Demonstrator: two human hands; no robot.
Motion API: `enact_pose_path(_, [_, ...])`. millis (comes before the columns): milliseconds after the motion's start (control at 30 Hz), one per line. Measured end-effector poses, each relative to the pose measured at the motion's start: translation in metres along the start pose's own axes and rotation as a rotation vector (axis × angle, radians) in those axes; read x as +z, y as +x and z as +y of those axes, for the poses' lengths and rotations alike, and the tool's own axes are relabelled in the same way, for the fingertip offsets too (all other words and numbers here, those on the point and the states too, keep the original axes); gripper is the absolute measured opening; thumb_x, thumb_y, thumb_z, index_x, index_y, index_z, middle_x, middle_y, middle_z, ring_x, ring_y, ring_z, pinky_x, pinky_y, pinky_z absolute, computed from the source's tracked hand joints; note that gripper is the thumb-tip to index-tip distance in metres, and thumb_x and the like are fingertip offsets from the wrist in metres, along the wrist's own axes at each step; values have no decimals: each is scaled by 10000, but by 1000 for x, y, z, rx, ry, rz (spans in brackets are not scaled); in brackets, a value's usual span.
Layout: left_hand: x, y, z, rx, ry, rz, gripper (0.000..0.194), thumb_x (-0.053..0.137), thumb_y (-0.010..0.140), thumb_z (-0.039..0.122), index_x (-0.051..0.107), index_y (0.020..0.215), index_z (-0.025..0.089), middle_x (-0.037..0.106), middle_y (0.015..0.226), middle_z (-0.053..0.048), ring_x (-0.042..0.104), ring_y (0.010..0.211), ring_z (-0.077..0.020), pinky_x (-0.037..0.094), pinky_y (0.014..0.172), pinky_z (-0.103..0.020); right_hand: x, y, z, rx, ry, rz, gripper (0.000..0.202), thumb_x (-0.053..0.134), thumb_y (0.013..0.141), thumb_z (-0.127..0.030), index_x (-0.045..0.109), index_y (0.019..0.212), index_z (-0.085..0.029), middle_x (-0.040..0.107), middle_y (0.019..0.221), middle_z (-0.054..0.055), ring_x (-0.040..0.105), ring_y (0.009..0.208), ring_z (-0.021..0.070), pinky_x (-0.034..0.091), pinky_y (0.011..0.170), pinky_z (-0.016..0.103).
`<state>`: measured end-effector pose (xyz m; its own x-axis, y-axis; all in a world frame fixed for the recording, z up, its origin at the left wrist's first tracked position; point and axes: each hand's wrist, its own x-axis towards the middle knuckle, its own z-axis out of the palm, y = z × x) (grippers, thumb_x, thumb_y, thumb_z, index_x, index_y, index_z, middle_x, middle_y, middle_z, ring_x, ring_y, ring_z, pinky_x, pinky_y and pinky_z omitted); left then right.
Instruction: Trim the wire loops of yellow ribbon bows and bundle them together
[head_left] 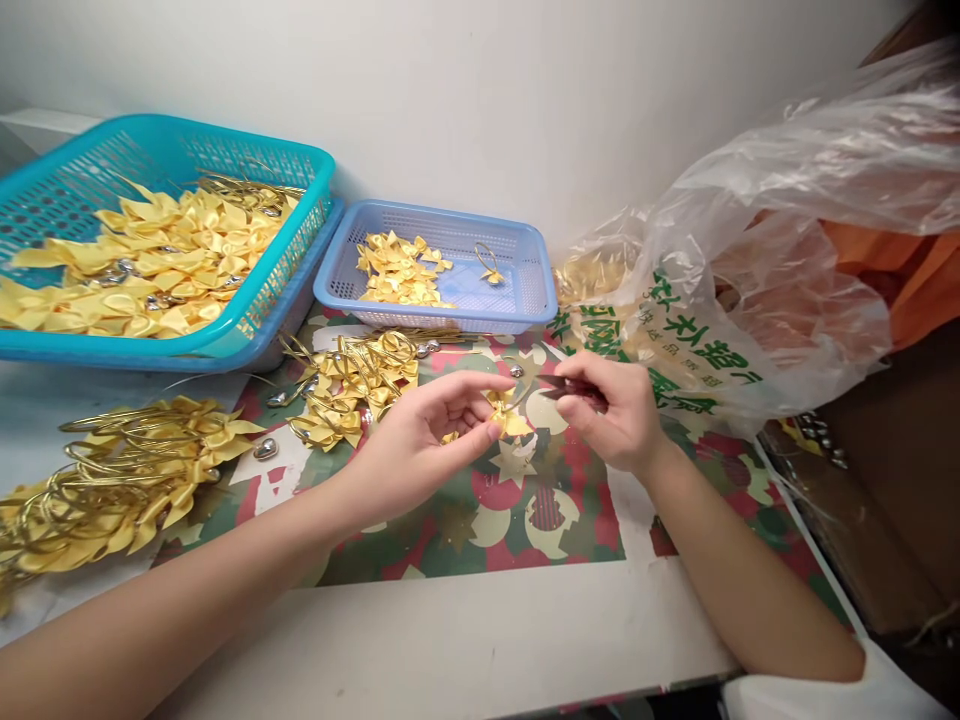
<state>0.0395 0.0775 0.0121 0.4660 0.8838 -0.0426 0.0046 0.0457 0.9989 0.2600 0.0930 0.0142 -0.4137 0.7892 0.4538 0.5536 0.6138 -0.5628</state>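
Thumb and fingers of my left hand [431,425] pinch a small yellow ribbon bow [513,420] just above the patterned table cover. A thin strand rises from the bow toward the right. My right hand [619,410] is closed around thread snips [562,388] with dark reddish handles. Their two blades are slightly apart and point left at the bow, with a small gap between. Behind my left hand lies a pile of yellow bows with gold cord loops [360,385]. A silver bell [516,370] rests on the cover beyond my fingers.
A turquoise basket [289,265] full of bows stands at the left, and a small blue basket [480,318] holds more. More looped bows [127,480] lie front left, near a loose silver bell [265,449]. At the right sits a clear plastic bag [720,330] with green print.
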Motion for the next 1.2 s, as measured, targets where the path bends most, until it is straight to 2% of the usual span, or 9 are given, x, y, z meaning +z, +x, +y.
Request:
enact_pose_path(200, [-1, -2, -5, 108, 78, -33, 358, 595, 916, 221, 464, 1248, 253, 601, 781, 25, 600, 722, -124, 498, 696, -257, 7, 4, -4, 409, 452, 62, 272, 643, 821, -465, 517, 823, -224, 406, 577, -68, 331, 479, 86, 292, 461, 241])
enact_pose_path(333, [0, -3, -5, 143, 146, -69, 336, 561, 935, 195, 437, 1238, 271, 574, 779, 35, 588, 714, -115, 487, 701, -253, 15, 5, -8, 440, 540, 69, 233, 669, 798, -405, 533, 842, -221, 399, 568, -79, 314, 476, 77, 271, 450, 230])
enact_pose_path(467, [0, -3, -5, 152, 183, -69, 322, 558, 932, 189, 418, 1212, 265, 559, 778, 39, 586, 726, -117, 485, 696, -256, 10, 6, -11, 426, 544, 57, 211, 660, 811, -383, 534, 860, -221, 359, 558, -89, 315, 480, 80, 272, 461, 231])
enact_pose_path(567, [1, -3, -4, 141, 181, -32, 210, 567, 919, 200, 420, 1064, 240, 554, 811, 29, 578, 724, -116, 485, 678, -259, 4, 6, -7, 467, 411, -29, 200, 615, 851, -379, 501, 913, -228, 369, 573, -89, 354, 500, 94, 308, 502, 239])
enact_pose_path(667, [3, -5, 0, 148, 203, 8, 131, 559, 909, 203, 431, 929, 226, 525, 840, 18, 554, 734, -113, 476, 667, -253, 5, 3, 2, 518, 93, -167, 132, 587, 857, -284, 476, 890, -219, 483, 660, -51, 458, 582, 121, 350, 567, 258])
enact_pose_path(800, [10, -13, 10, 98, 297, -145, 82, 486, 910, 178, 451, 845, 215, 521, 762, 24, 502, 668, -110, 433, 616, -241, 14, -2, 12, 504, -147, -302, 148, 608, 800, -160, 467, 816, -203, 557, 786, 8, 517, 693, 155, 362, 618, 272])
enact_pose_path(967, [18, -24, 13, -145, 584, -395, 117, 430, 899, 177, 415, 793, 225, 488, 652, 49, 396, 547, -108, 322, 499, -235, 16, 0, 16, 492, -207, -331, 178, 553, 806, -100, 472, 675, -191, 554, 741, 16, 500, 690, 149, 359, 630, 270])
enact_pose_path(1100, [25, -30, 6, -258, 894, -389, 153, 399, 914, 212, 400, 762, 228, 452, 597, 44, 349, 466, -113, 252, 446, -260, 13, 4, 18, 513, -181, -338, 135, 577, 831, -154, 520, 714, -188, 574, 734, 14, 505, 660, 150, 368, 618, 275])
enact_pose_path(1200, [19, -36, 13, -214, 1108, -320, 108, 463, 894, 204, 473, 786, 217, 465, 570, 39, 380, 432, -114, 248, 442, -269, 10, 4, 21, 515, -197, -326, 94, 601, 838, -183, 551, 759, -184, 601, 802, 36, 546, 709, 170, 403, 649, 289])
